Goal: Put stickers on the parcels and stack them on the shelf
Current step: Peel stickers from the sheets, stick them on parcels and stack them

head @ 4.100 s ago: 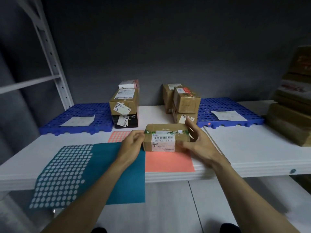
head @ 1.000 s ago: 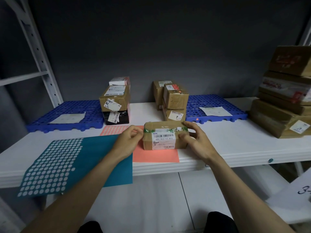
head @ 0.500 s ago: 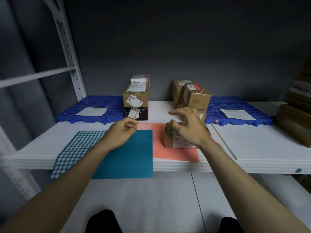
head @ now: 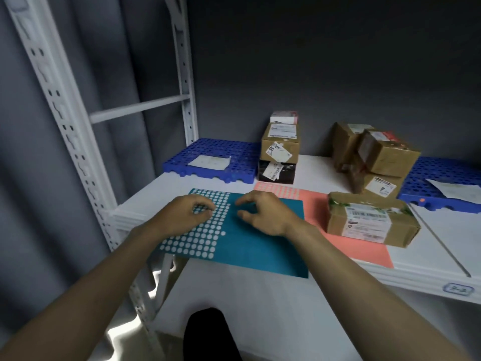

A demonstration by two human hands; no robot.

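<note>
A brown parcel (head: 369,220) with a barcode label and green tape lies on a pink sticker sheet (head: 351,250), with no hand on it. To its left lies a teal sticker sheet (head: 260,247) with rows of white round stickers. My left hand (head: 188,214) rests with curled fingertips on the white dots. My right hand (head: 263,214) hovers just over the plain teal part, fingers loosely curled, thumb and forefinger apart, holding nothing.
On the white shelf board (head: 442,243) stand two stacks of parcels, one at the back middle (head: 279,147) and one at the back right (head: 385,155). Blue plastic grids (head: 216,152) (head: 442,173) with paper slips flank them. A white perforated upright (head: 65,121) rises at the left.
Both hands left the parcel and moved left onto the teal sticker sheet. The parcel stays on the pink sheet. My view has swung left.
</note>
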